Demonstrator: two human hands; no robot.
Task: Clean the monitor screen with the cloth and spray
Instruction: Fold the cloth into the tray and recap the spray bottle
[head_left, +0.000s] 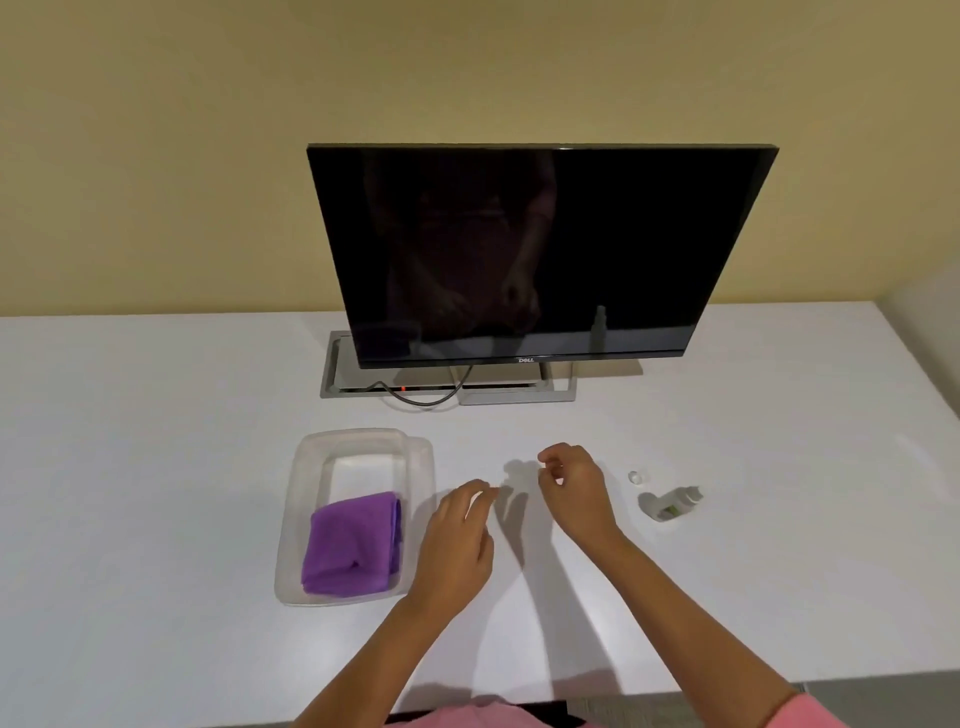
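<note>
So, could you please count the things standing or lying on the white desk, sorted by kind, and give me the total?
Black flat monitor: 1
Clear plastic rectangular container: 1
Purple folded cloth, inside the container: 1
Small white spray bottle, lying on its side: 1
Small clear cap: 1
Total: 5

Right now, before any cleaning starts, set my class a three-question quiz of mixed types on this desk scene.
1. True or false: the purple cloth lies folded inside the clear plastic container.
2. The spray bottle is: A) upright B) lying on its side C) held.
3. Fill in: the small clear cap sits on the desk beside the ____.

Key: 1 true. 2 B. 3 spray bottle.
</note>
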